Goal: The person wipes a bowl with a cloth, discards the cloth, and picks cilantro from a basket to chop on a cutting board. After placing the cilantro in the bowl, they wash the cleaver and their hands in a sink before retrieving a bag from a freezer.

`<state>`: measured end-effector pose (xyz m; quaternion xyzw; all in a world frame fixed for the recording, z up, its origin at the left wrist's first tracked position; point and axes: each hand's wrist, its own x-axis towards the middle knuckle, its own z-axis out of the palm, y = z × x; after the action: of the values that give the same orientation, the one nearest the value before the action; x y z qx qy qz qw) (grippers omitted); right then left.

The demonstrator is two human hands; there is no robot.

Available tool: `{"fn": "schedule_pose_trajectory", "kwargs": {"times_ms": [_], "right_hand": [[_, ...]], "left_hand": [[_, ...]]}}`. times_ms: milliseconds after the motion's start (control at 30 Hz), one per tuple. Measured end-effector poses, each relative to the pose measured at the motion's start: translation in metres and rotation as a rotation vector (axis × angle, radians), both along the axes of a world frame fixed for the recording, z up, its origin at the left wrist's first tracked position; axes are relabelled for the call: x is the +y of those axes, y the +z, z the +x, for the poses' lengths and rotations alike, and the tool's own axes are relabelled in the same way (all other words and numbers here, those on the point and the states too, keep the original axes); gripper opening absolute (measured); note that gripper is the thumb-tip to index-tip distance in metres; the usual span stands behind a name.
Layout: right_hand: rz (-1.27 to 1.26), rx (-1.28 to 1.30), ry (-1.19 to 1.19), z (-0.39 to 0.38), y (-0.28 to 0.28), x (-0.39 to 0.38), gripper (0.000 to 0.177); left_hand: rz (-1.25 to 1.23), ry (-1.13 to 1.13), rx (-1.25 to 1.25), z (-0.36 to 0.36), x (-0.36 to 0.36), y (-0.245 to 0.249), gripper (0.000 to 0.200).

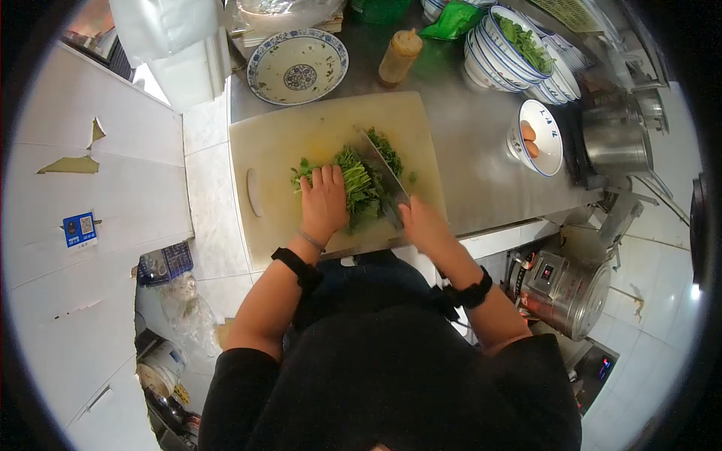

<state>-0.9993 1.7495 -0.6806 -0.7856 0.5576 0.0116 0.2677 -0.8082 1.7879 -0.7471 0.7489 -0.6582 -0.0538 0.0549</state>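
Note:
A bunch of leafy green herbs (353, 175) lies on the pale plastic cutting board (278, 143). My left hand (324, 201) presses down on the bunch, its fingers curled over the stems. Wrapped round the handle of a kitchen knife (385, 171) is my right hand (426, 225). The blade stands across the right part of the bunch, slanting up and to the left. Beyond the blade sits a small heap of chopped herbs (386, 150). The knife's handle is hidden in my fist.
Behind the board are a patterned bowl (298, 66) with green scraps and a squeeze bottle (399, 57). Stacked bowls (492, 56), the top one holding greens (524, 43), stand at the back right. A smaller bowl (553, 143) holds eggs (529, 140). Metal pots (617, 135) line the right.

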Motion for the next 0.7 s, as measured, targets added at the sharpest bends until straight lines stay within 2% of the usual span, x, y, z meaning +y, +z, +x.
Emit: {"fn": "schedule_pose_trajectory", "kwargs": {"times_ms": [33,67,133,267,333,367,433,567,633,700], "right_hand": [[0.104,0.063,0.004,-0.002,0.010,0.003,0.030],[0.098,0.063,0.005,-0.005,0.001,0.010,0.030],[-0.151,0.008,-0.018,-0.005,-0.030,0.026,0.030],[-0.151,-0.163,-0.071,0.003,-0.045,0.006,0.030],[-0.174,-0.127,-0.020,0.006,-0.026,-0.005,0.030],[-0.173,-0.127,-0.021,0.005,-0.013,-0.004,0.030],[-0.203,-0.041,-0.015,0.007,0.023,0.001,0.030],[-0.245,-0.023,0.042,0.004,0.056,0.014,0.028],[-0.166,0.125,0.037,0.009,0.064,0.019,0.024],[-0.139,0.126,0.056,0.008,0.055,0.019,0.024]], "left_hand": [[-0.004,0.008,-0.007,0.000,-0.002,-0.002,0.070],[-0.010,0.008,-0.007,-0.001,-0.002,-0.003,0.070],[0.084,0.006,-0.025,-0.002,-0.002,-0.003,0.093],[0.021,-0.019,-0.017,0.001,0.005,0.007,0.082],[0.025,-0.026,0.001,0.006,0.005,0.015,0.100],[0.026,-0.027,0.000,0.007,0.006,0.020,0.100],[0.065,0.017,0.100,0.009,0.008,0.036,0.114],[0.138,0.025,0.076,0.007,0.007,0.031,0.112],[0.065,0.025,-0.056,0.004,0.006,0.017,0.098],[0.074,0.038,0.008,0.004,0.004,0.008,0.092]]}}
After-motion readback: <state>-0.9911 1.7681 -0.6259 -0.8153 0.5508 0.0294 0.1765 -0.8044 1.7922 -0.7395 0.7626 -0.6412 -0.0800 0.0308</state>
